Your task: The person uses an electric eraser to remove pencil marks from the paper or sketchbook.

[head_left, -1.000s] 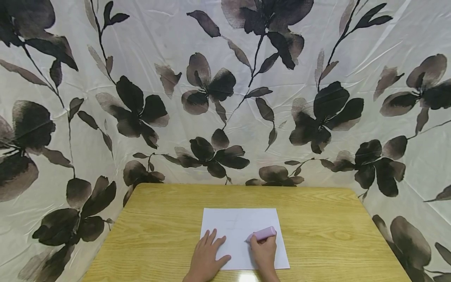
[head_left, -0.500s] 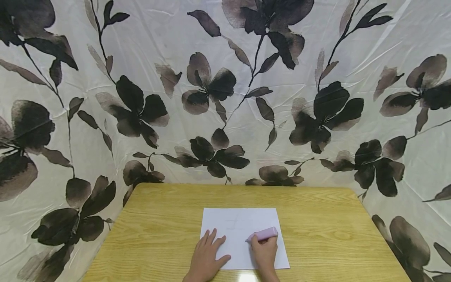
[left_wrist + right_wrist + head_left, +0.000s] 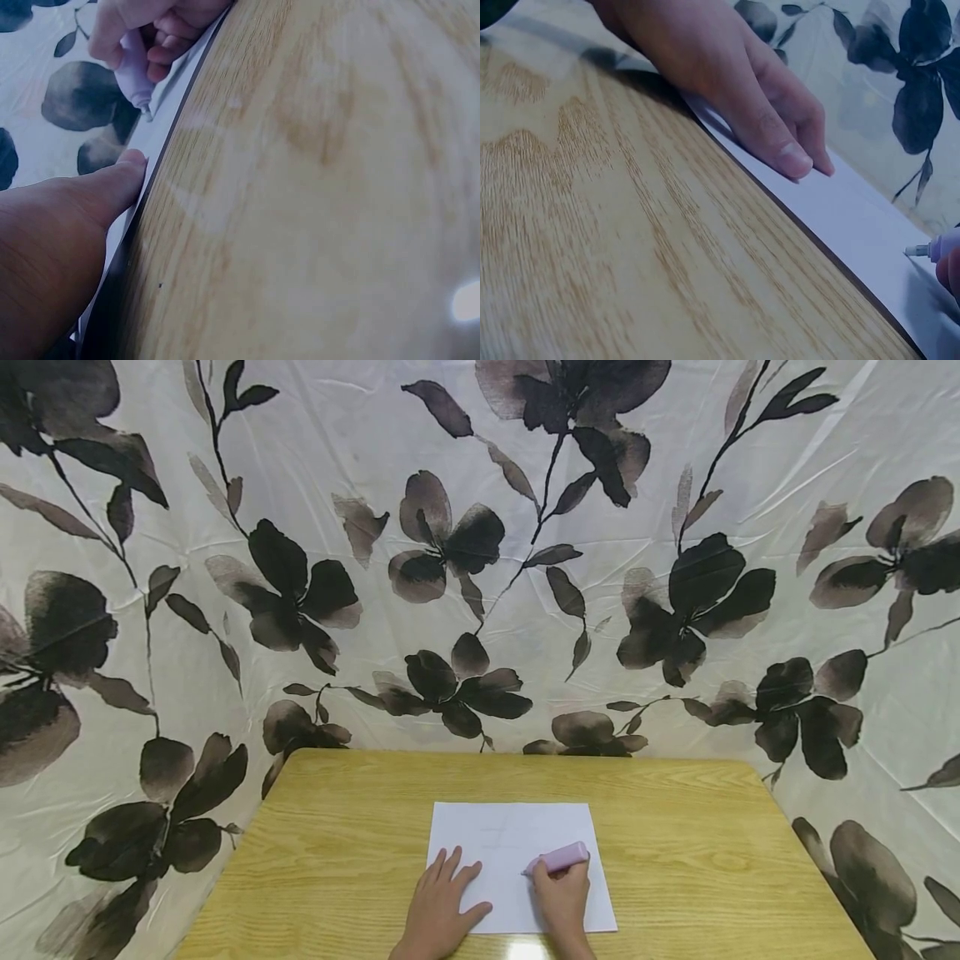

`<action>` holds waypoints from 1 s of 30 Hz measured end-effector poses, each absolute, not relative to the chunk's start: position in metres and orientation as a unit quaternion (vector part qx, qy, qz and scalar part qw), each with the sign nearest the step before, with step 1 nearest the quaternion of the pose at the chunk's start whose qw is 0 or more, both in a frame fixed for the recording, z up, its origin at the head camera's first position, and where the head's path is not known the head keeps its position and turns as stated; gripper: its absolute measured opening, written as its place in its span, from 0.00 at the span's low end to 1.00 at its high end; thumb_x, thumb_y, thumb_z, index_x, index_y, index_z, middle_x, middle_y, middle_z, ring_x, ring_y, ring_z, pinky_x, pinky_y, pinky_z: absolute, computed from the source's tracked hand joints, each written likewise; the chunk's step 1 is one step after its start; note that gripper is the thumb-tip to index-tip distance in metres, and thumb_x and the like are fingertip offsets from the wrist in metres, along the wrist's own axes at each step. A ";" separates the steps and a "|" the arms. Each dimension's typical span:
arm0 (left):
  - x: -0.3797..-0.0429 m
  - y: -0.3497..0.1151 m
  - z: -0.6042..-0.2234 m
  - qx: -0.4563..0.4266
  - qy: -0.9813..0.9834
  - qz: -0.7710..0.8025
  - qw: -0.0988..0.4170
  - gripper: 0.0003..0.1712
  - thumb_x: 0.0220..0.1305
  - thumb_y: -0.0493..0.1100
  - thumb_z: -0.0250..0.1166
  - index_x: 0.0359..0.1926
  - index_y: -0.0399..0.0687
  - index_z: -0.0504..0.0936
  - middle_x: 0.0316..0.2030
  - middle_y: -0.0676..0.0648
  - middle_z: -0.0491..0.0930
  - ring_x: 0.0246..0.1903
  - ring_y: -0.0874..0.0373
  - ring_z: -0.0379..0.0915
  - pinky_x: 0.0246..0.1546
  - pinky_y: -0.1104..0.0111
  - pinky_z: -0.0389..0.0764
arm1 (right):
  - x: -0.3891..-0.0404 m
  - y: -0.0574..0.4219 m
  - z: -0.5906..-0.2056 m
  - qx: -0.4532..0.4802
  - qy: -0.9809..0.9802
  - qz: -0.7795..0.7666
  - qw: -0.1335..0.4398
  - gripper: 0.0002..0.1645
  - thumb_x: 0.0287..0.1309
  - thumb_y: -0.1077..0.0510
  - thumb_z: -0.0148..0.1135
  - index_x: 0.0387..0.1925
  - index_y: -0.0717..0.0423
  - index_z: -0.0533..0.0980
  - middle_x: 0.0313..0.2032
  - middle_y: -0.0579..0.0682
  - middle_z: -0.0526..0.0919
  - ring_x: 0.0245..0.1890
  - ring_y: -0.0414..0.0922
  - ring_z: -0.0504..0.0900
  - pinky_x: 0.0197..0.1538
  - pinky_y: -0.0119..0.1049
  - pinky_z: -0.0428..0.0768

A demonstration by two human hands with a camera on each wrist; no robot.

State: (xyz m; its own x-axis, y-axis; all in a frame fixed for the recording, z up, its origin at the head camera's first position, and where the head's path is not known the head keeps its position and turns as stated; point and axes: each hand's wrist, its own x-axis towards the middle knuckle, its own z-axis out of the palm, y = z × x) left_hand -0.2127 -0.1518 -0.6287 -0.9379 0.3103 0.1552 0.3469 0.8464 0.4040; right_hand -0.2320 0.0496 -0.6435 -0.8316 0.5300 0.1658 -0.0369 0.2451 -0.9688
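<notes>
A white sheet of paper [image 3: 517, 827] lies on the wooden table, with faint lines on its upper part. My left hand [image 3: 438, 906] rests on the sheet's lower left, its fingers spread and the thumb pointing inward. On the right side of the paper, my right hand [image 3: 564, 897] pinches a lilac correction pen [image 3: 558, 857] with a thick barrel. The pen slants down to the left, its narrow tip at the paper. In the left wrist view the pen [image 3: 133, 71] shows its silvery tip beyond my left thumb [image 3: 120, 180]. The right wrist view catches only the pen's front end [image 3: 922, 250].
Yellowish wood tabletop [image 3: 697, 852] stretches around the paper on all sides. Behind it and at both sides hangs a pale cloth [image 3: 585, 635] printed with dark flowers. A bright reflection [image 3: 527, 950] shows near the table's front.
The right hand and the pen have shifted only very slightly back and forth. The left hand and the paper stay in place.
</notes>
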 end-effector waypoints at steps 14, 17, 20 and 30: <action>-0.213 -0.152 -0.631 -0.167 -0.958 -0.229 0.035 0.37 0.60 0.69 0.58 0.61 0.52 0.76 0.67 0.35 0.64 0.68 0.33 0.52 0.65 0.41 0.57 | -0.231 0.050 -0.643 -0.159 -0.729 0.624 0.231 0.21 0.45 0.71 0.64 0.39 0.64 0.65 0.25 0.53 0.75 0.19 0.41 0.75 0.21 0.30 0.76; -0.213 -0.151 -0.632 -0.166 -0.959 -0.226 0.042 0.37 0.60 0.70 0.58 0.61 0.53 0.77 0.67 0.36 0.64 0.68 0.34 0.52 0.65 0.42 0.57 | -0.232 0.050 -0.642 -0.154 -0.729 0.626 0.230 0.21 0.44 0.71 0.64 0.40 0.65 0.64 0.26 0.54 0.75 0.21 0.42 0.76 0.23 0.30 0.77; -0.214 -0.151 -0.633 -0.168 -0.958 -0.226 0.053 0.36 0.59 0.70 0.59 0.60 0.53 0.77 0.67 0.35 0.65 0.68 0.33 0.52 0.65 0.41 0.57 | -0.233 0.050 -0.642 -0.146 -0.730 0.627 0.231 0.22 0.44 0.72 0.65 0.40 0.65 0.65 0.28 0.55 0.76 0.24 0.44 0.77 0.25 0.30 0.78; -0.213 -0.151 -0.629 -0.168 -0.960 -0.220 0.036 0.38 0.59 0.70 0.59 0.61 0.52 0.77 0.67 0.35 0.64 0.67 0.33 0.52 0.64 0.40 0.58 | -0.233 0.050 -0.645 -0.148 -0.751 0.598 0.237 0.21 0.44 0.71 0.66 0.38 0.64 0.66 0.26 0.52 0.76 0.23 0.41 0.75 0.25 0.29 0.76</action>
